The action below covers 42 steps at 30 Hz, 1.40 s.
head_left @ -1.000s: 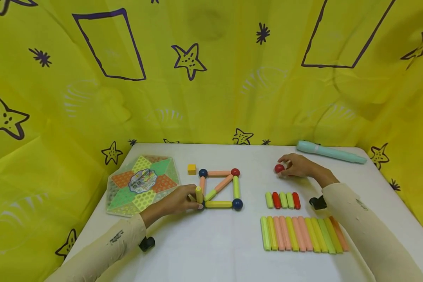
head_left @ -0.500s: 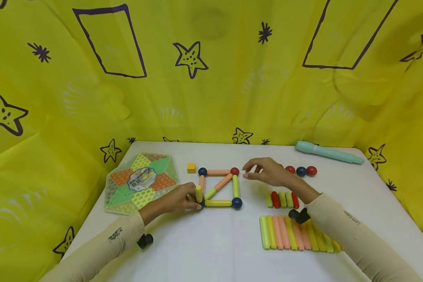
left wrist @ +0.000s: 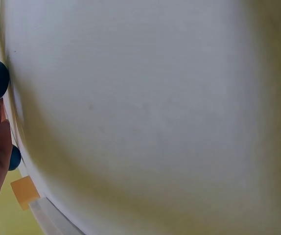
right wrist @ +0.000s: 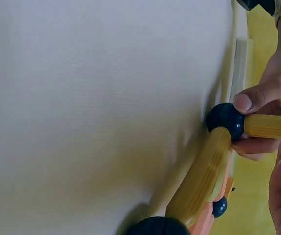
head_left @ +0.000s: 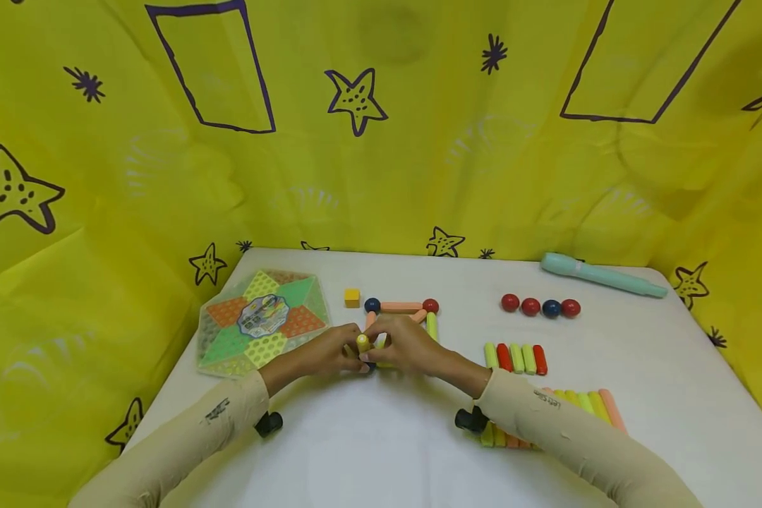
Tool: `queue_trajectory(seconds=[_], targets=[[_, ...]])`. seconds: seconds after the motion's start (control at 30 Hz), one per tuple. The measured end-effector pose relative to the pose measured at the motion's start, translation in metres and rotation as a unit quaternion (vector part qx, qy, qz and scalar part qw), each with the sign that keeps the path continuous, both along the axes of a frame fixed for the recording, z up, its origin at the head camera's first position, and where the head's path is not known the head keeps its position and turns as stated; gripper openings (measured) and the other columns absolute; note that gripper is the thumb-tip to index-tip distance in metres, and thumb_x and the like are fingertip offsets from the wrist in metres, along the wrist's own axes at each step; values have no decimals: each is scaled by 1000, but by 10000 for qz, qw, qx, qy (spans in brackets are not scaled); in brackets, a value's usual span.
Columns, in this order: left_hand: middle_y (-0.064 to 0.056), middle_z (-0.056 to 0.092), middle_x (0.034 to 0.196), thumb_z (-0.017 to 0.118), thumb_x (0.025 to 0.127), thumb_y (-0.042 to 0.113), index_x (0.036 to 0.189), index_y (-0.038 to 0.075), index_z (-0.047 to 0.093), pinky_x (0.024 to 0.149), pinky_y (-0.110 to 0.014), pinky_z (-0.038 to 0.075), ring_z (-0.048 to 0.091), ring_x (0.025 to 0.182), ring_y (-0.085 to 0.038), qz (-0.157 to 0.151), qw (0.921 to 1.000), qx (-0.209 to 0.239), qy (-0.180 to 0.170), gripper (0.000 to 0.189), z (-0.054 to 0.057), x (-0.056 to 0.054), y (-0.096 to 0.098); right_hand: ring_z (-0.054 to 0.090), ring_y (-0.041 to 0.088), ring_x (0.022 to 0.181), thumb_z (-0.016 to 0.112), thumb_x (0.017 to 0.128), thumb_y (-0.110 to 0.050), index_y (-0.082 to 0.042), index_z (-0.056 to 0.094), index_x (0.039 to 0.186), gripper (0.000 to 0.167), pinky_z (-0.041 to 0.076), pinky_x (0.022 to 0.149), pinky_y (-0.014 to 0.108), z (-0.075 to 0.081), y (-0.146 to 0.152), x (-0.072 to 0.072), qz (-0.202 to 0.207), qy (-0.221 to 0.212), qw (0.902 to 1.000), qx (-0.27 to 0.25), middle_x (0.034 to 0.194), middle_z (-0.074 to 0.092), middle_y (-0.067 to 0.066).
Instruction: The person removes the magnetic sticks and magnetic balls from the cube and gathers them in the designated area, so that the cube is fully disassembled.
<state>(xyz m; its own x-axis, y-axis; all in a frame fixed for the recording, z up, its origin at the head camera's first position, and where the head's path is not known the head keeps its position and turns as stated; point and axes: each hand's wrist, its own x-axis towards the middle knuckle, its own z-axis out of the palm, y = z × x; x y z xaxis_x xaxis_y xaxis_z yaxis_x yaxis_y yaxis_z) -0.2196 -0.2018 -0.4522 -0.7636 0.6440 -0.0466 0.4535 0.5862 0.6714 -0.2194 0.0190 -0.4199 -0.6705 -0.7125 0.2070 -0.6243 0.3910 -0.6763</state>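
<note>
My left hand [head_left: 333, 351] grips the dark blue ball [right wrist: 225, 121] at the near left corner of a frame of sticks and balls, its thumb pressed on the ball. A yellow stick [head_left: 363, 343] stands upright on that ball. My right hand [head_left: 406, 344] comes in from the right and pinches this stick between thumb and fingers. Another yellow stick [right wrist: 199, 178] runs from the held ball to a second blue ball [right wrist: 157, 226]. At the frame's back, a pink stick [head_left: 401, 307] joins a blue ball [head_left: 372, 305] and a red ball [head_left: 430, 305]. My right hand covers much of the frame.
Several loose balls [head_left: 530, 306] lie in a row at the right. Short sticks [head_left: 516, 358] and long sticks [head_left: 600, 406] lie nearer, partly under my right forearm. A hexagonal box [head_left: 228, 353], a yellow cube [head_left: 352, 298] and a mint-green tube [head_left: 603, 275] are also on the table.
My right hand has let go of a red ball in the loose row and moved left to the upright yellow stick. My left hand has stayed at the corner ball.
</note>
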Motion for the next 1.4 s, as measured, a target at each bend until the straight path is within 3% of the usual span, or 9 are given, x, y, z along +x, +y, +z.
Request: queue_trajectory(seconds=[0.17, 0.37, 0.53, 0.67, 0.77, 0.93, 1.03, 1.2, 1.4], targets=[[3, 61, 96, 82, 86, 23, 103, 16, 76, 82, -24, 52, 58, 91, -9, -63, 9999, 21, -130, 19, 1, -3, 1, 59, 16, 82, 79, 88, -17, -15, 70, 94, 11, 47, 66, 20, 6, -1, 3, -28, 3, 9998, 187, 94, 65, -3], [-1, 68, 109, 81, 86, 17, 113, 11, 68, 87, -27, 53, 63, 99, -13, -226, 9993, 226, -208, 31, 3, -5, 2, 57, 13, 72, 78, 89, -21, -14, 67, 92, 14, 50, 59, 24, 40, 2, 6, -73, -305, 9966, -767, 97, 66, 1], [-3, 67, 107, 80, 87, 18, 116, 8, 71, 86, -26, 53, 64, 98, -12, -193, 9993, 174, -260, 32, 2, -3, 1, 67, 14, 71, 72, 94, -19, -11, 67, 100, 11, 57, 62, 30, 61, 19, 5, 118, -975, 9904, -971, 108, 70, 9], [-1, 62, 103, 79, 88, 21, 115, 11, 74, 84, -25, 52, 60, 94, -10, -118, 9994, 77, -302, 29, 0, 0, 0, 70, 21, 69, 67, 98, -17, -10, 63, 104, 10, 58, 62, 32, 50, 47, 1, 107, -1442, 9863, -795, 111, 69, 15], [0, 62, 103, 79, 89, 22, 115, 12, 73, 83, -26, 52, 60, 94, -11, -66, 9994, 97, -315, 29, -2, 3, -2, 69, 26, 71, 64, 100, -16, -7, 60, 118, 20, 57, 62, 33, 40, 75, -1, 43, -1638, 9846, -601, 114, 67, 18], [0, 61, 102, 78, 89, 23, 117, 12, 73, 83, -26, 52, 61, 95, -13, 35, 9994, 112, -332, 30, -4, 9, -4, 68, 31, 70, 65, 100, -20, -12, 39, 148, 56, 57, 67, 38, 30, 129, -2, -263, -2123, 9766, -232, 116, 62, 20], [1, 61, 103, 77, 90, 23, 118, 13, 73, 83, -26, 52, 60, 95, -14, 70, 9994, 122, -305, 30, -5, 9, -2, 64, 31, 65, 65, 99, -20, -17, 24, 157, 70, 56, 62, 36, 24, 169, -1, -428, -2158, 9752, -234, 103, 61, 17], [2, 60, 102, 77, 90, 24, 118, 13, 73, 83, -25, 51, 60, 95, -12, 68, 9994, 107, -308, 30, -7, 8, 0, 54, 29, 55, 61, 100, -9, -9, 35, 151, 57, 52, 53, 32, 9, 235, 10, -449, -1804, 9819, -351, 84, 56, 10], [1, 60, 102, 77, 90, 22, 118, 13, 72, 84, -26, 51, 60, 96, -12, 48, 9996, 121, -258, 29, -2, 7, 1, 56, 22, 57, 61, 99, -4, -23, 42, 149, 57, 50, 52, 30, -5, 299, 32, -913, -1652, 9818, -209, 85, 57, 6]])
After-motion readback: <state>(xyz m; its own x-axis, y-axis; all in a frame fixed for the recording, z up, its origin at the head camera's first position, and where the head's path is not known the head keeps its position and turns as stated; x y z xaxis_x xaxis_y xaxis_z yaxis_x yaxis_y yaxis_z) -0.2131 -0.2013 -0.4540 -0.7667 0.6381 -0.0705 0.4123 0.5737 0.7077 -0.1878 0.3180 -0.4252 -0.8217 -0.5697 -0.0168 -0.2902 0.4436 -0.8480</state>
